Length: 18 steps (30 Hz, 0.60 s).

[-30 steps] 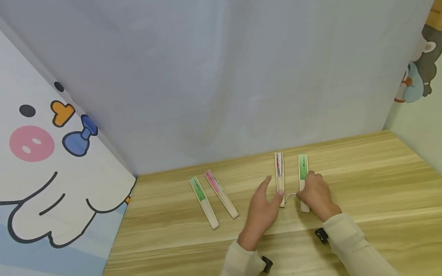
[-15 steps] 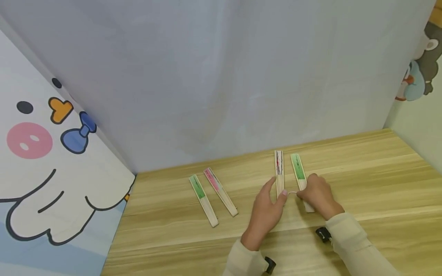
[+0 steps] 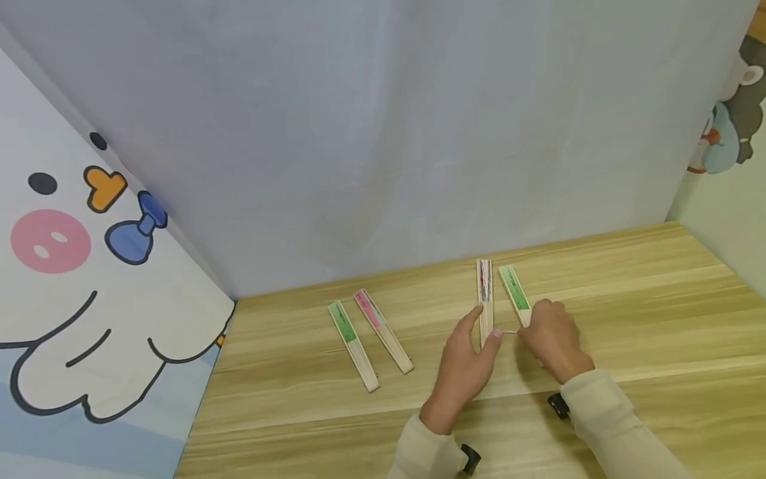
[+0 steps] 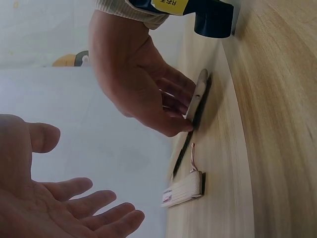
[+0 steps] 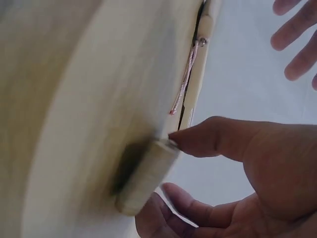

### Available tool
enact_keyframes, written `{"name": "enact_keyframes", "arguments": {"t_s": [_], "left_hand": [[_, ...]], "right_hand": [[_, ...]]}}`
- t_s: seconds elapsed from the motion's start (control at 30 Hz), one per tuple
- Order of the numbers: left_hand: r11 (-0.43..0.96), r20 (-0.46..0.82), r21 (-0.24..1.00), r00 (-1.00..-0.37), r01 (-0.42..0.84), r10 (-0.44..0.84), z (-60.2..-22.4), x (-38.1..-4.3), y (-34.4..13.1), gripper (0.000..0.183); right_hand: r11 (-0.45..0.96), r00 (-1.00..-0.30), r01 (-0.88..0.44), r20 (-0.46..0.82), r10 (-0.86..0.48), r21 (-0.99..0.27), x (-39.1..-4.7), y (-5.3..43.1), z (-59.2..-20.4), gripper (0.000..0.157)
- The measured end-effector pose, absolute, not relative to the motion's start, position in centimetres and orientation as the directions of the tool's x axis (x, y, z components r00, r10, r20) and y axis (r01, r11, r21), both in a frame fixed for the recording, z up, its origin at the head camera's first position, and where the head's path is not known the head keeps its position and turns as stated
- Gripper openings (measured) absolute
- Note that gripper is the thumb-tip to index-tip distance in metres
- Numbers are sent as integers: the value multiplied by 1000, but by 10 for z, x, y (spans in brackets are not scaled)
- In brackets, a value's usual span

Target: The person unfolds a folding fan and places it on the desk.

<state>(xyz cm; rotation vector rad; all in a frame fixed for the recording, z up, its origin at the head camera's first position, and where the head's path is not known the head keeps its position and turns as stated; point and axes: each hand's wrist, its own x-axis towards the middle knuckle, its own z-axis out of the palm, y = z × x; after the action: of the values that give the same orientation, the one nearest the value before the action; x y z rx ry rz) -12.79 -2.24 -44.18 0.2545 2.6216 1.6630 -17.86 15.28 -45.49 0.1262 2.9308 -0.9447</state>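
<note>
your right hand pinches the green fan's wooden end, at one o'clock from your left hand, whose fingers lie apart, holding nothing. the fan looks light, stiff and thin-slatted; grip the solid guard sticks, not the paper.

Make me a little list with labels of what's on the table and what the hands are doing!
table: wooden table
fans: four folded fans
left pair: green fan beside pink fan, untouched
right hand: grips another green fan by its lower end
left hand: open, fingertips beside the red-patterned fan
sleeves: cream
</note>
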Motion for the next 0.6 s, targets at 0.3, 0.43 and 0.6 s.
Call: {"name": "enact_keyframes", "arguments": {"t_s": [0.3,0.43,0.6], "left_hand": [[411,55,904,-985,119,163,-442,-127,-22,57],[407,45,907,-985,111,167,-441,-128,-21,56],[377,20,922,-984,86,177,-444,-130,-19,55]], "right_hand": [[774,-994,100,-104,45,-625,-175,161,-452,47],[760,-989,127,-144,45,-637,-174,165,-451,36],[746,-990,119,-140,35,-656,-170,167,-449,28]]}}
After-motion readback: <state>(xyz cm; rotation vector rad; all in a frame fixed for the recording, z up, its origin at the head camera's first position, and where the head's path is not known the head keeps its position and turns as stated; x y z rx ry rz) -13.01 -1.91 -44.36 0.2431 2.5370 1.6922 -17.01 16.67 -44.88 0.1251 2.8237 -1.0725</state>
